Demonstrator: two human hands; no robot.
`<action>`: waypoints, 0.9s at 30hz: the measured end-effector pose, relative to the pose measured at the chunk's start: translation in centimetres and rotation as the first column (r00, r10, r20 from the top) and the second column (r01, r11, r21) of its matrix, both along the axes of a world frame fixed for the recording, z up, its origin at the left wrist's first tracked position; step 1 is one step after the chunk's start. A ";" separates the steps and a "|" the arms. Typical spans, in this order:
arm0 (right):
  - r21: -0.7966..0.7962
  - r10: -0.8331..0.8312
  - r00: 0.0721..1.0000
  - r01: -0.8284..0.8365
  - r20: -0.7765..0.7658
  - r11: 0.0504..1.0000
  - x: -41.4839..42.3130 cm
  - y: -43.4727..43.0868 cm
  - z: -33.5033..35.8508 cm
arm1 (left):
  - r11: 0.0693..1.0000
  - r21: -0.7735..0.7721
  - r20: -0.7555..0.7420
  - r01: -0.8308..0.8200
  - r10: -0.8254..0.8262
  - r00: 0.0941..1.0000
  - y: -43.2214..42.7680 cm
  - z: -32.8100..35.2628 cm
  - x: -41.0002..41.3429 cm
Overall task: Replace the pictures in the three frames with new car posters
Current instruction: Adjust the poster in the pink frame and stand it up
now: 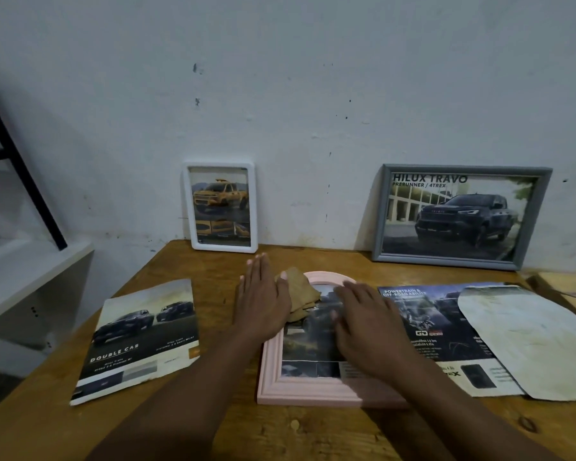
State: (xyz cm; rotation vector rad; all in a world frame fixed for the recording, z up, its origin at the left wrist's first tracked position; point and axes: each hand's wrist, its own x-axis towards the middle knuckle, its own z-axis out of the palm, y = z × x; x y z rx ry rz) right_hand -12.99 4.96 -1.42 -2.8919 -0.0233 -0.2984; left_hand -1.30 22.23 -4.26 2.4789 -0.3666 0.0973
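Note:
A pink arched frame lies flat on the wooden table with a car picture inside it. My right hand rests flat on that picture, fingers straight. My left hand lies flat on the frame's left edge, its thumb touching a crumpled tan cloth. A white frame with a yellow truck picture and a grey frame with a dark truck poster lean upright against the wall.
A loose "Double Cab" car poster lies left of the pink frame. To the right lie a blue car poster and a pale stained sheet overlapping it. A white shelf unit stands at the left.

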 end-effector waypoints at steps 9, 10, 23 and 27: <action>-0.040 0.329 0.939 -0.334 -0.100 0.942 8.6 3.7 -0.1 | 0.982 0.165 0.084 -0.097 0.084 0.993 1.2 0.1 -4.6; -0.035 0.296 0.952 -0.299 -0.076 0.954 8.9 3.2 0.0 | 0.979 0.185 0.119 -0.091 0.069 0.990 1.1 0.0 -4.5; -0.166 -0.130 0.988 0.142 0.080 0.976 6.2 -3.7 -0.6 | 0.989 0.092 -0.055 0.116 -0.112 0.992 0.5 -0.9 -3.5; -0.032 0.102 0.974 -0.097 0.204 0.995 6.6 -2.0 -0.6 | 0.992 0.074 -0.011 0.105 -0.105 0.994 0.6 -1.0 -3.4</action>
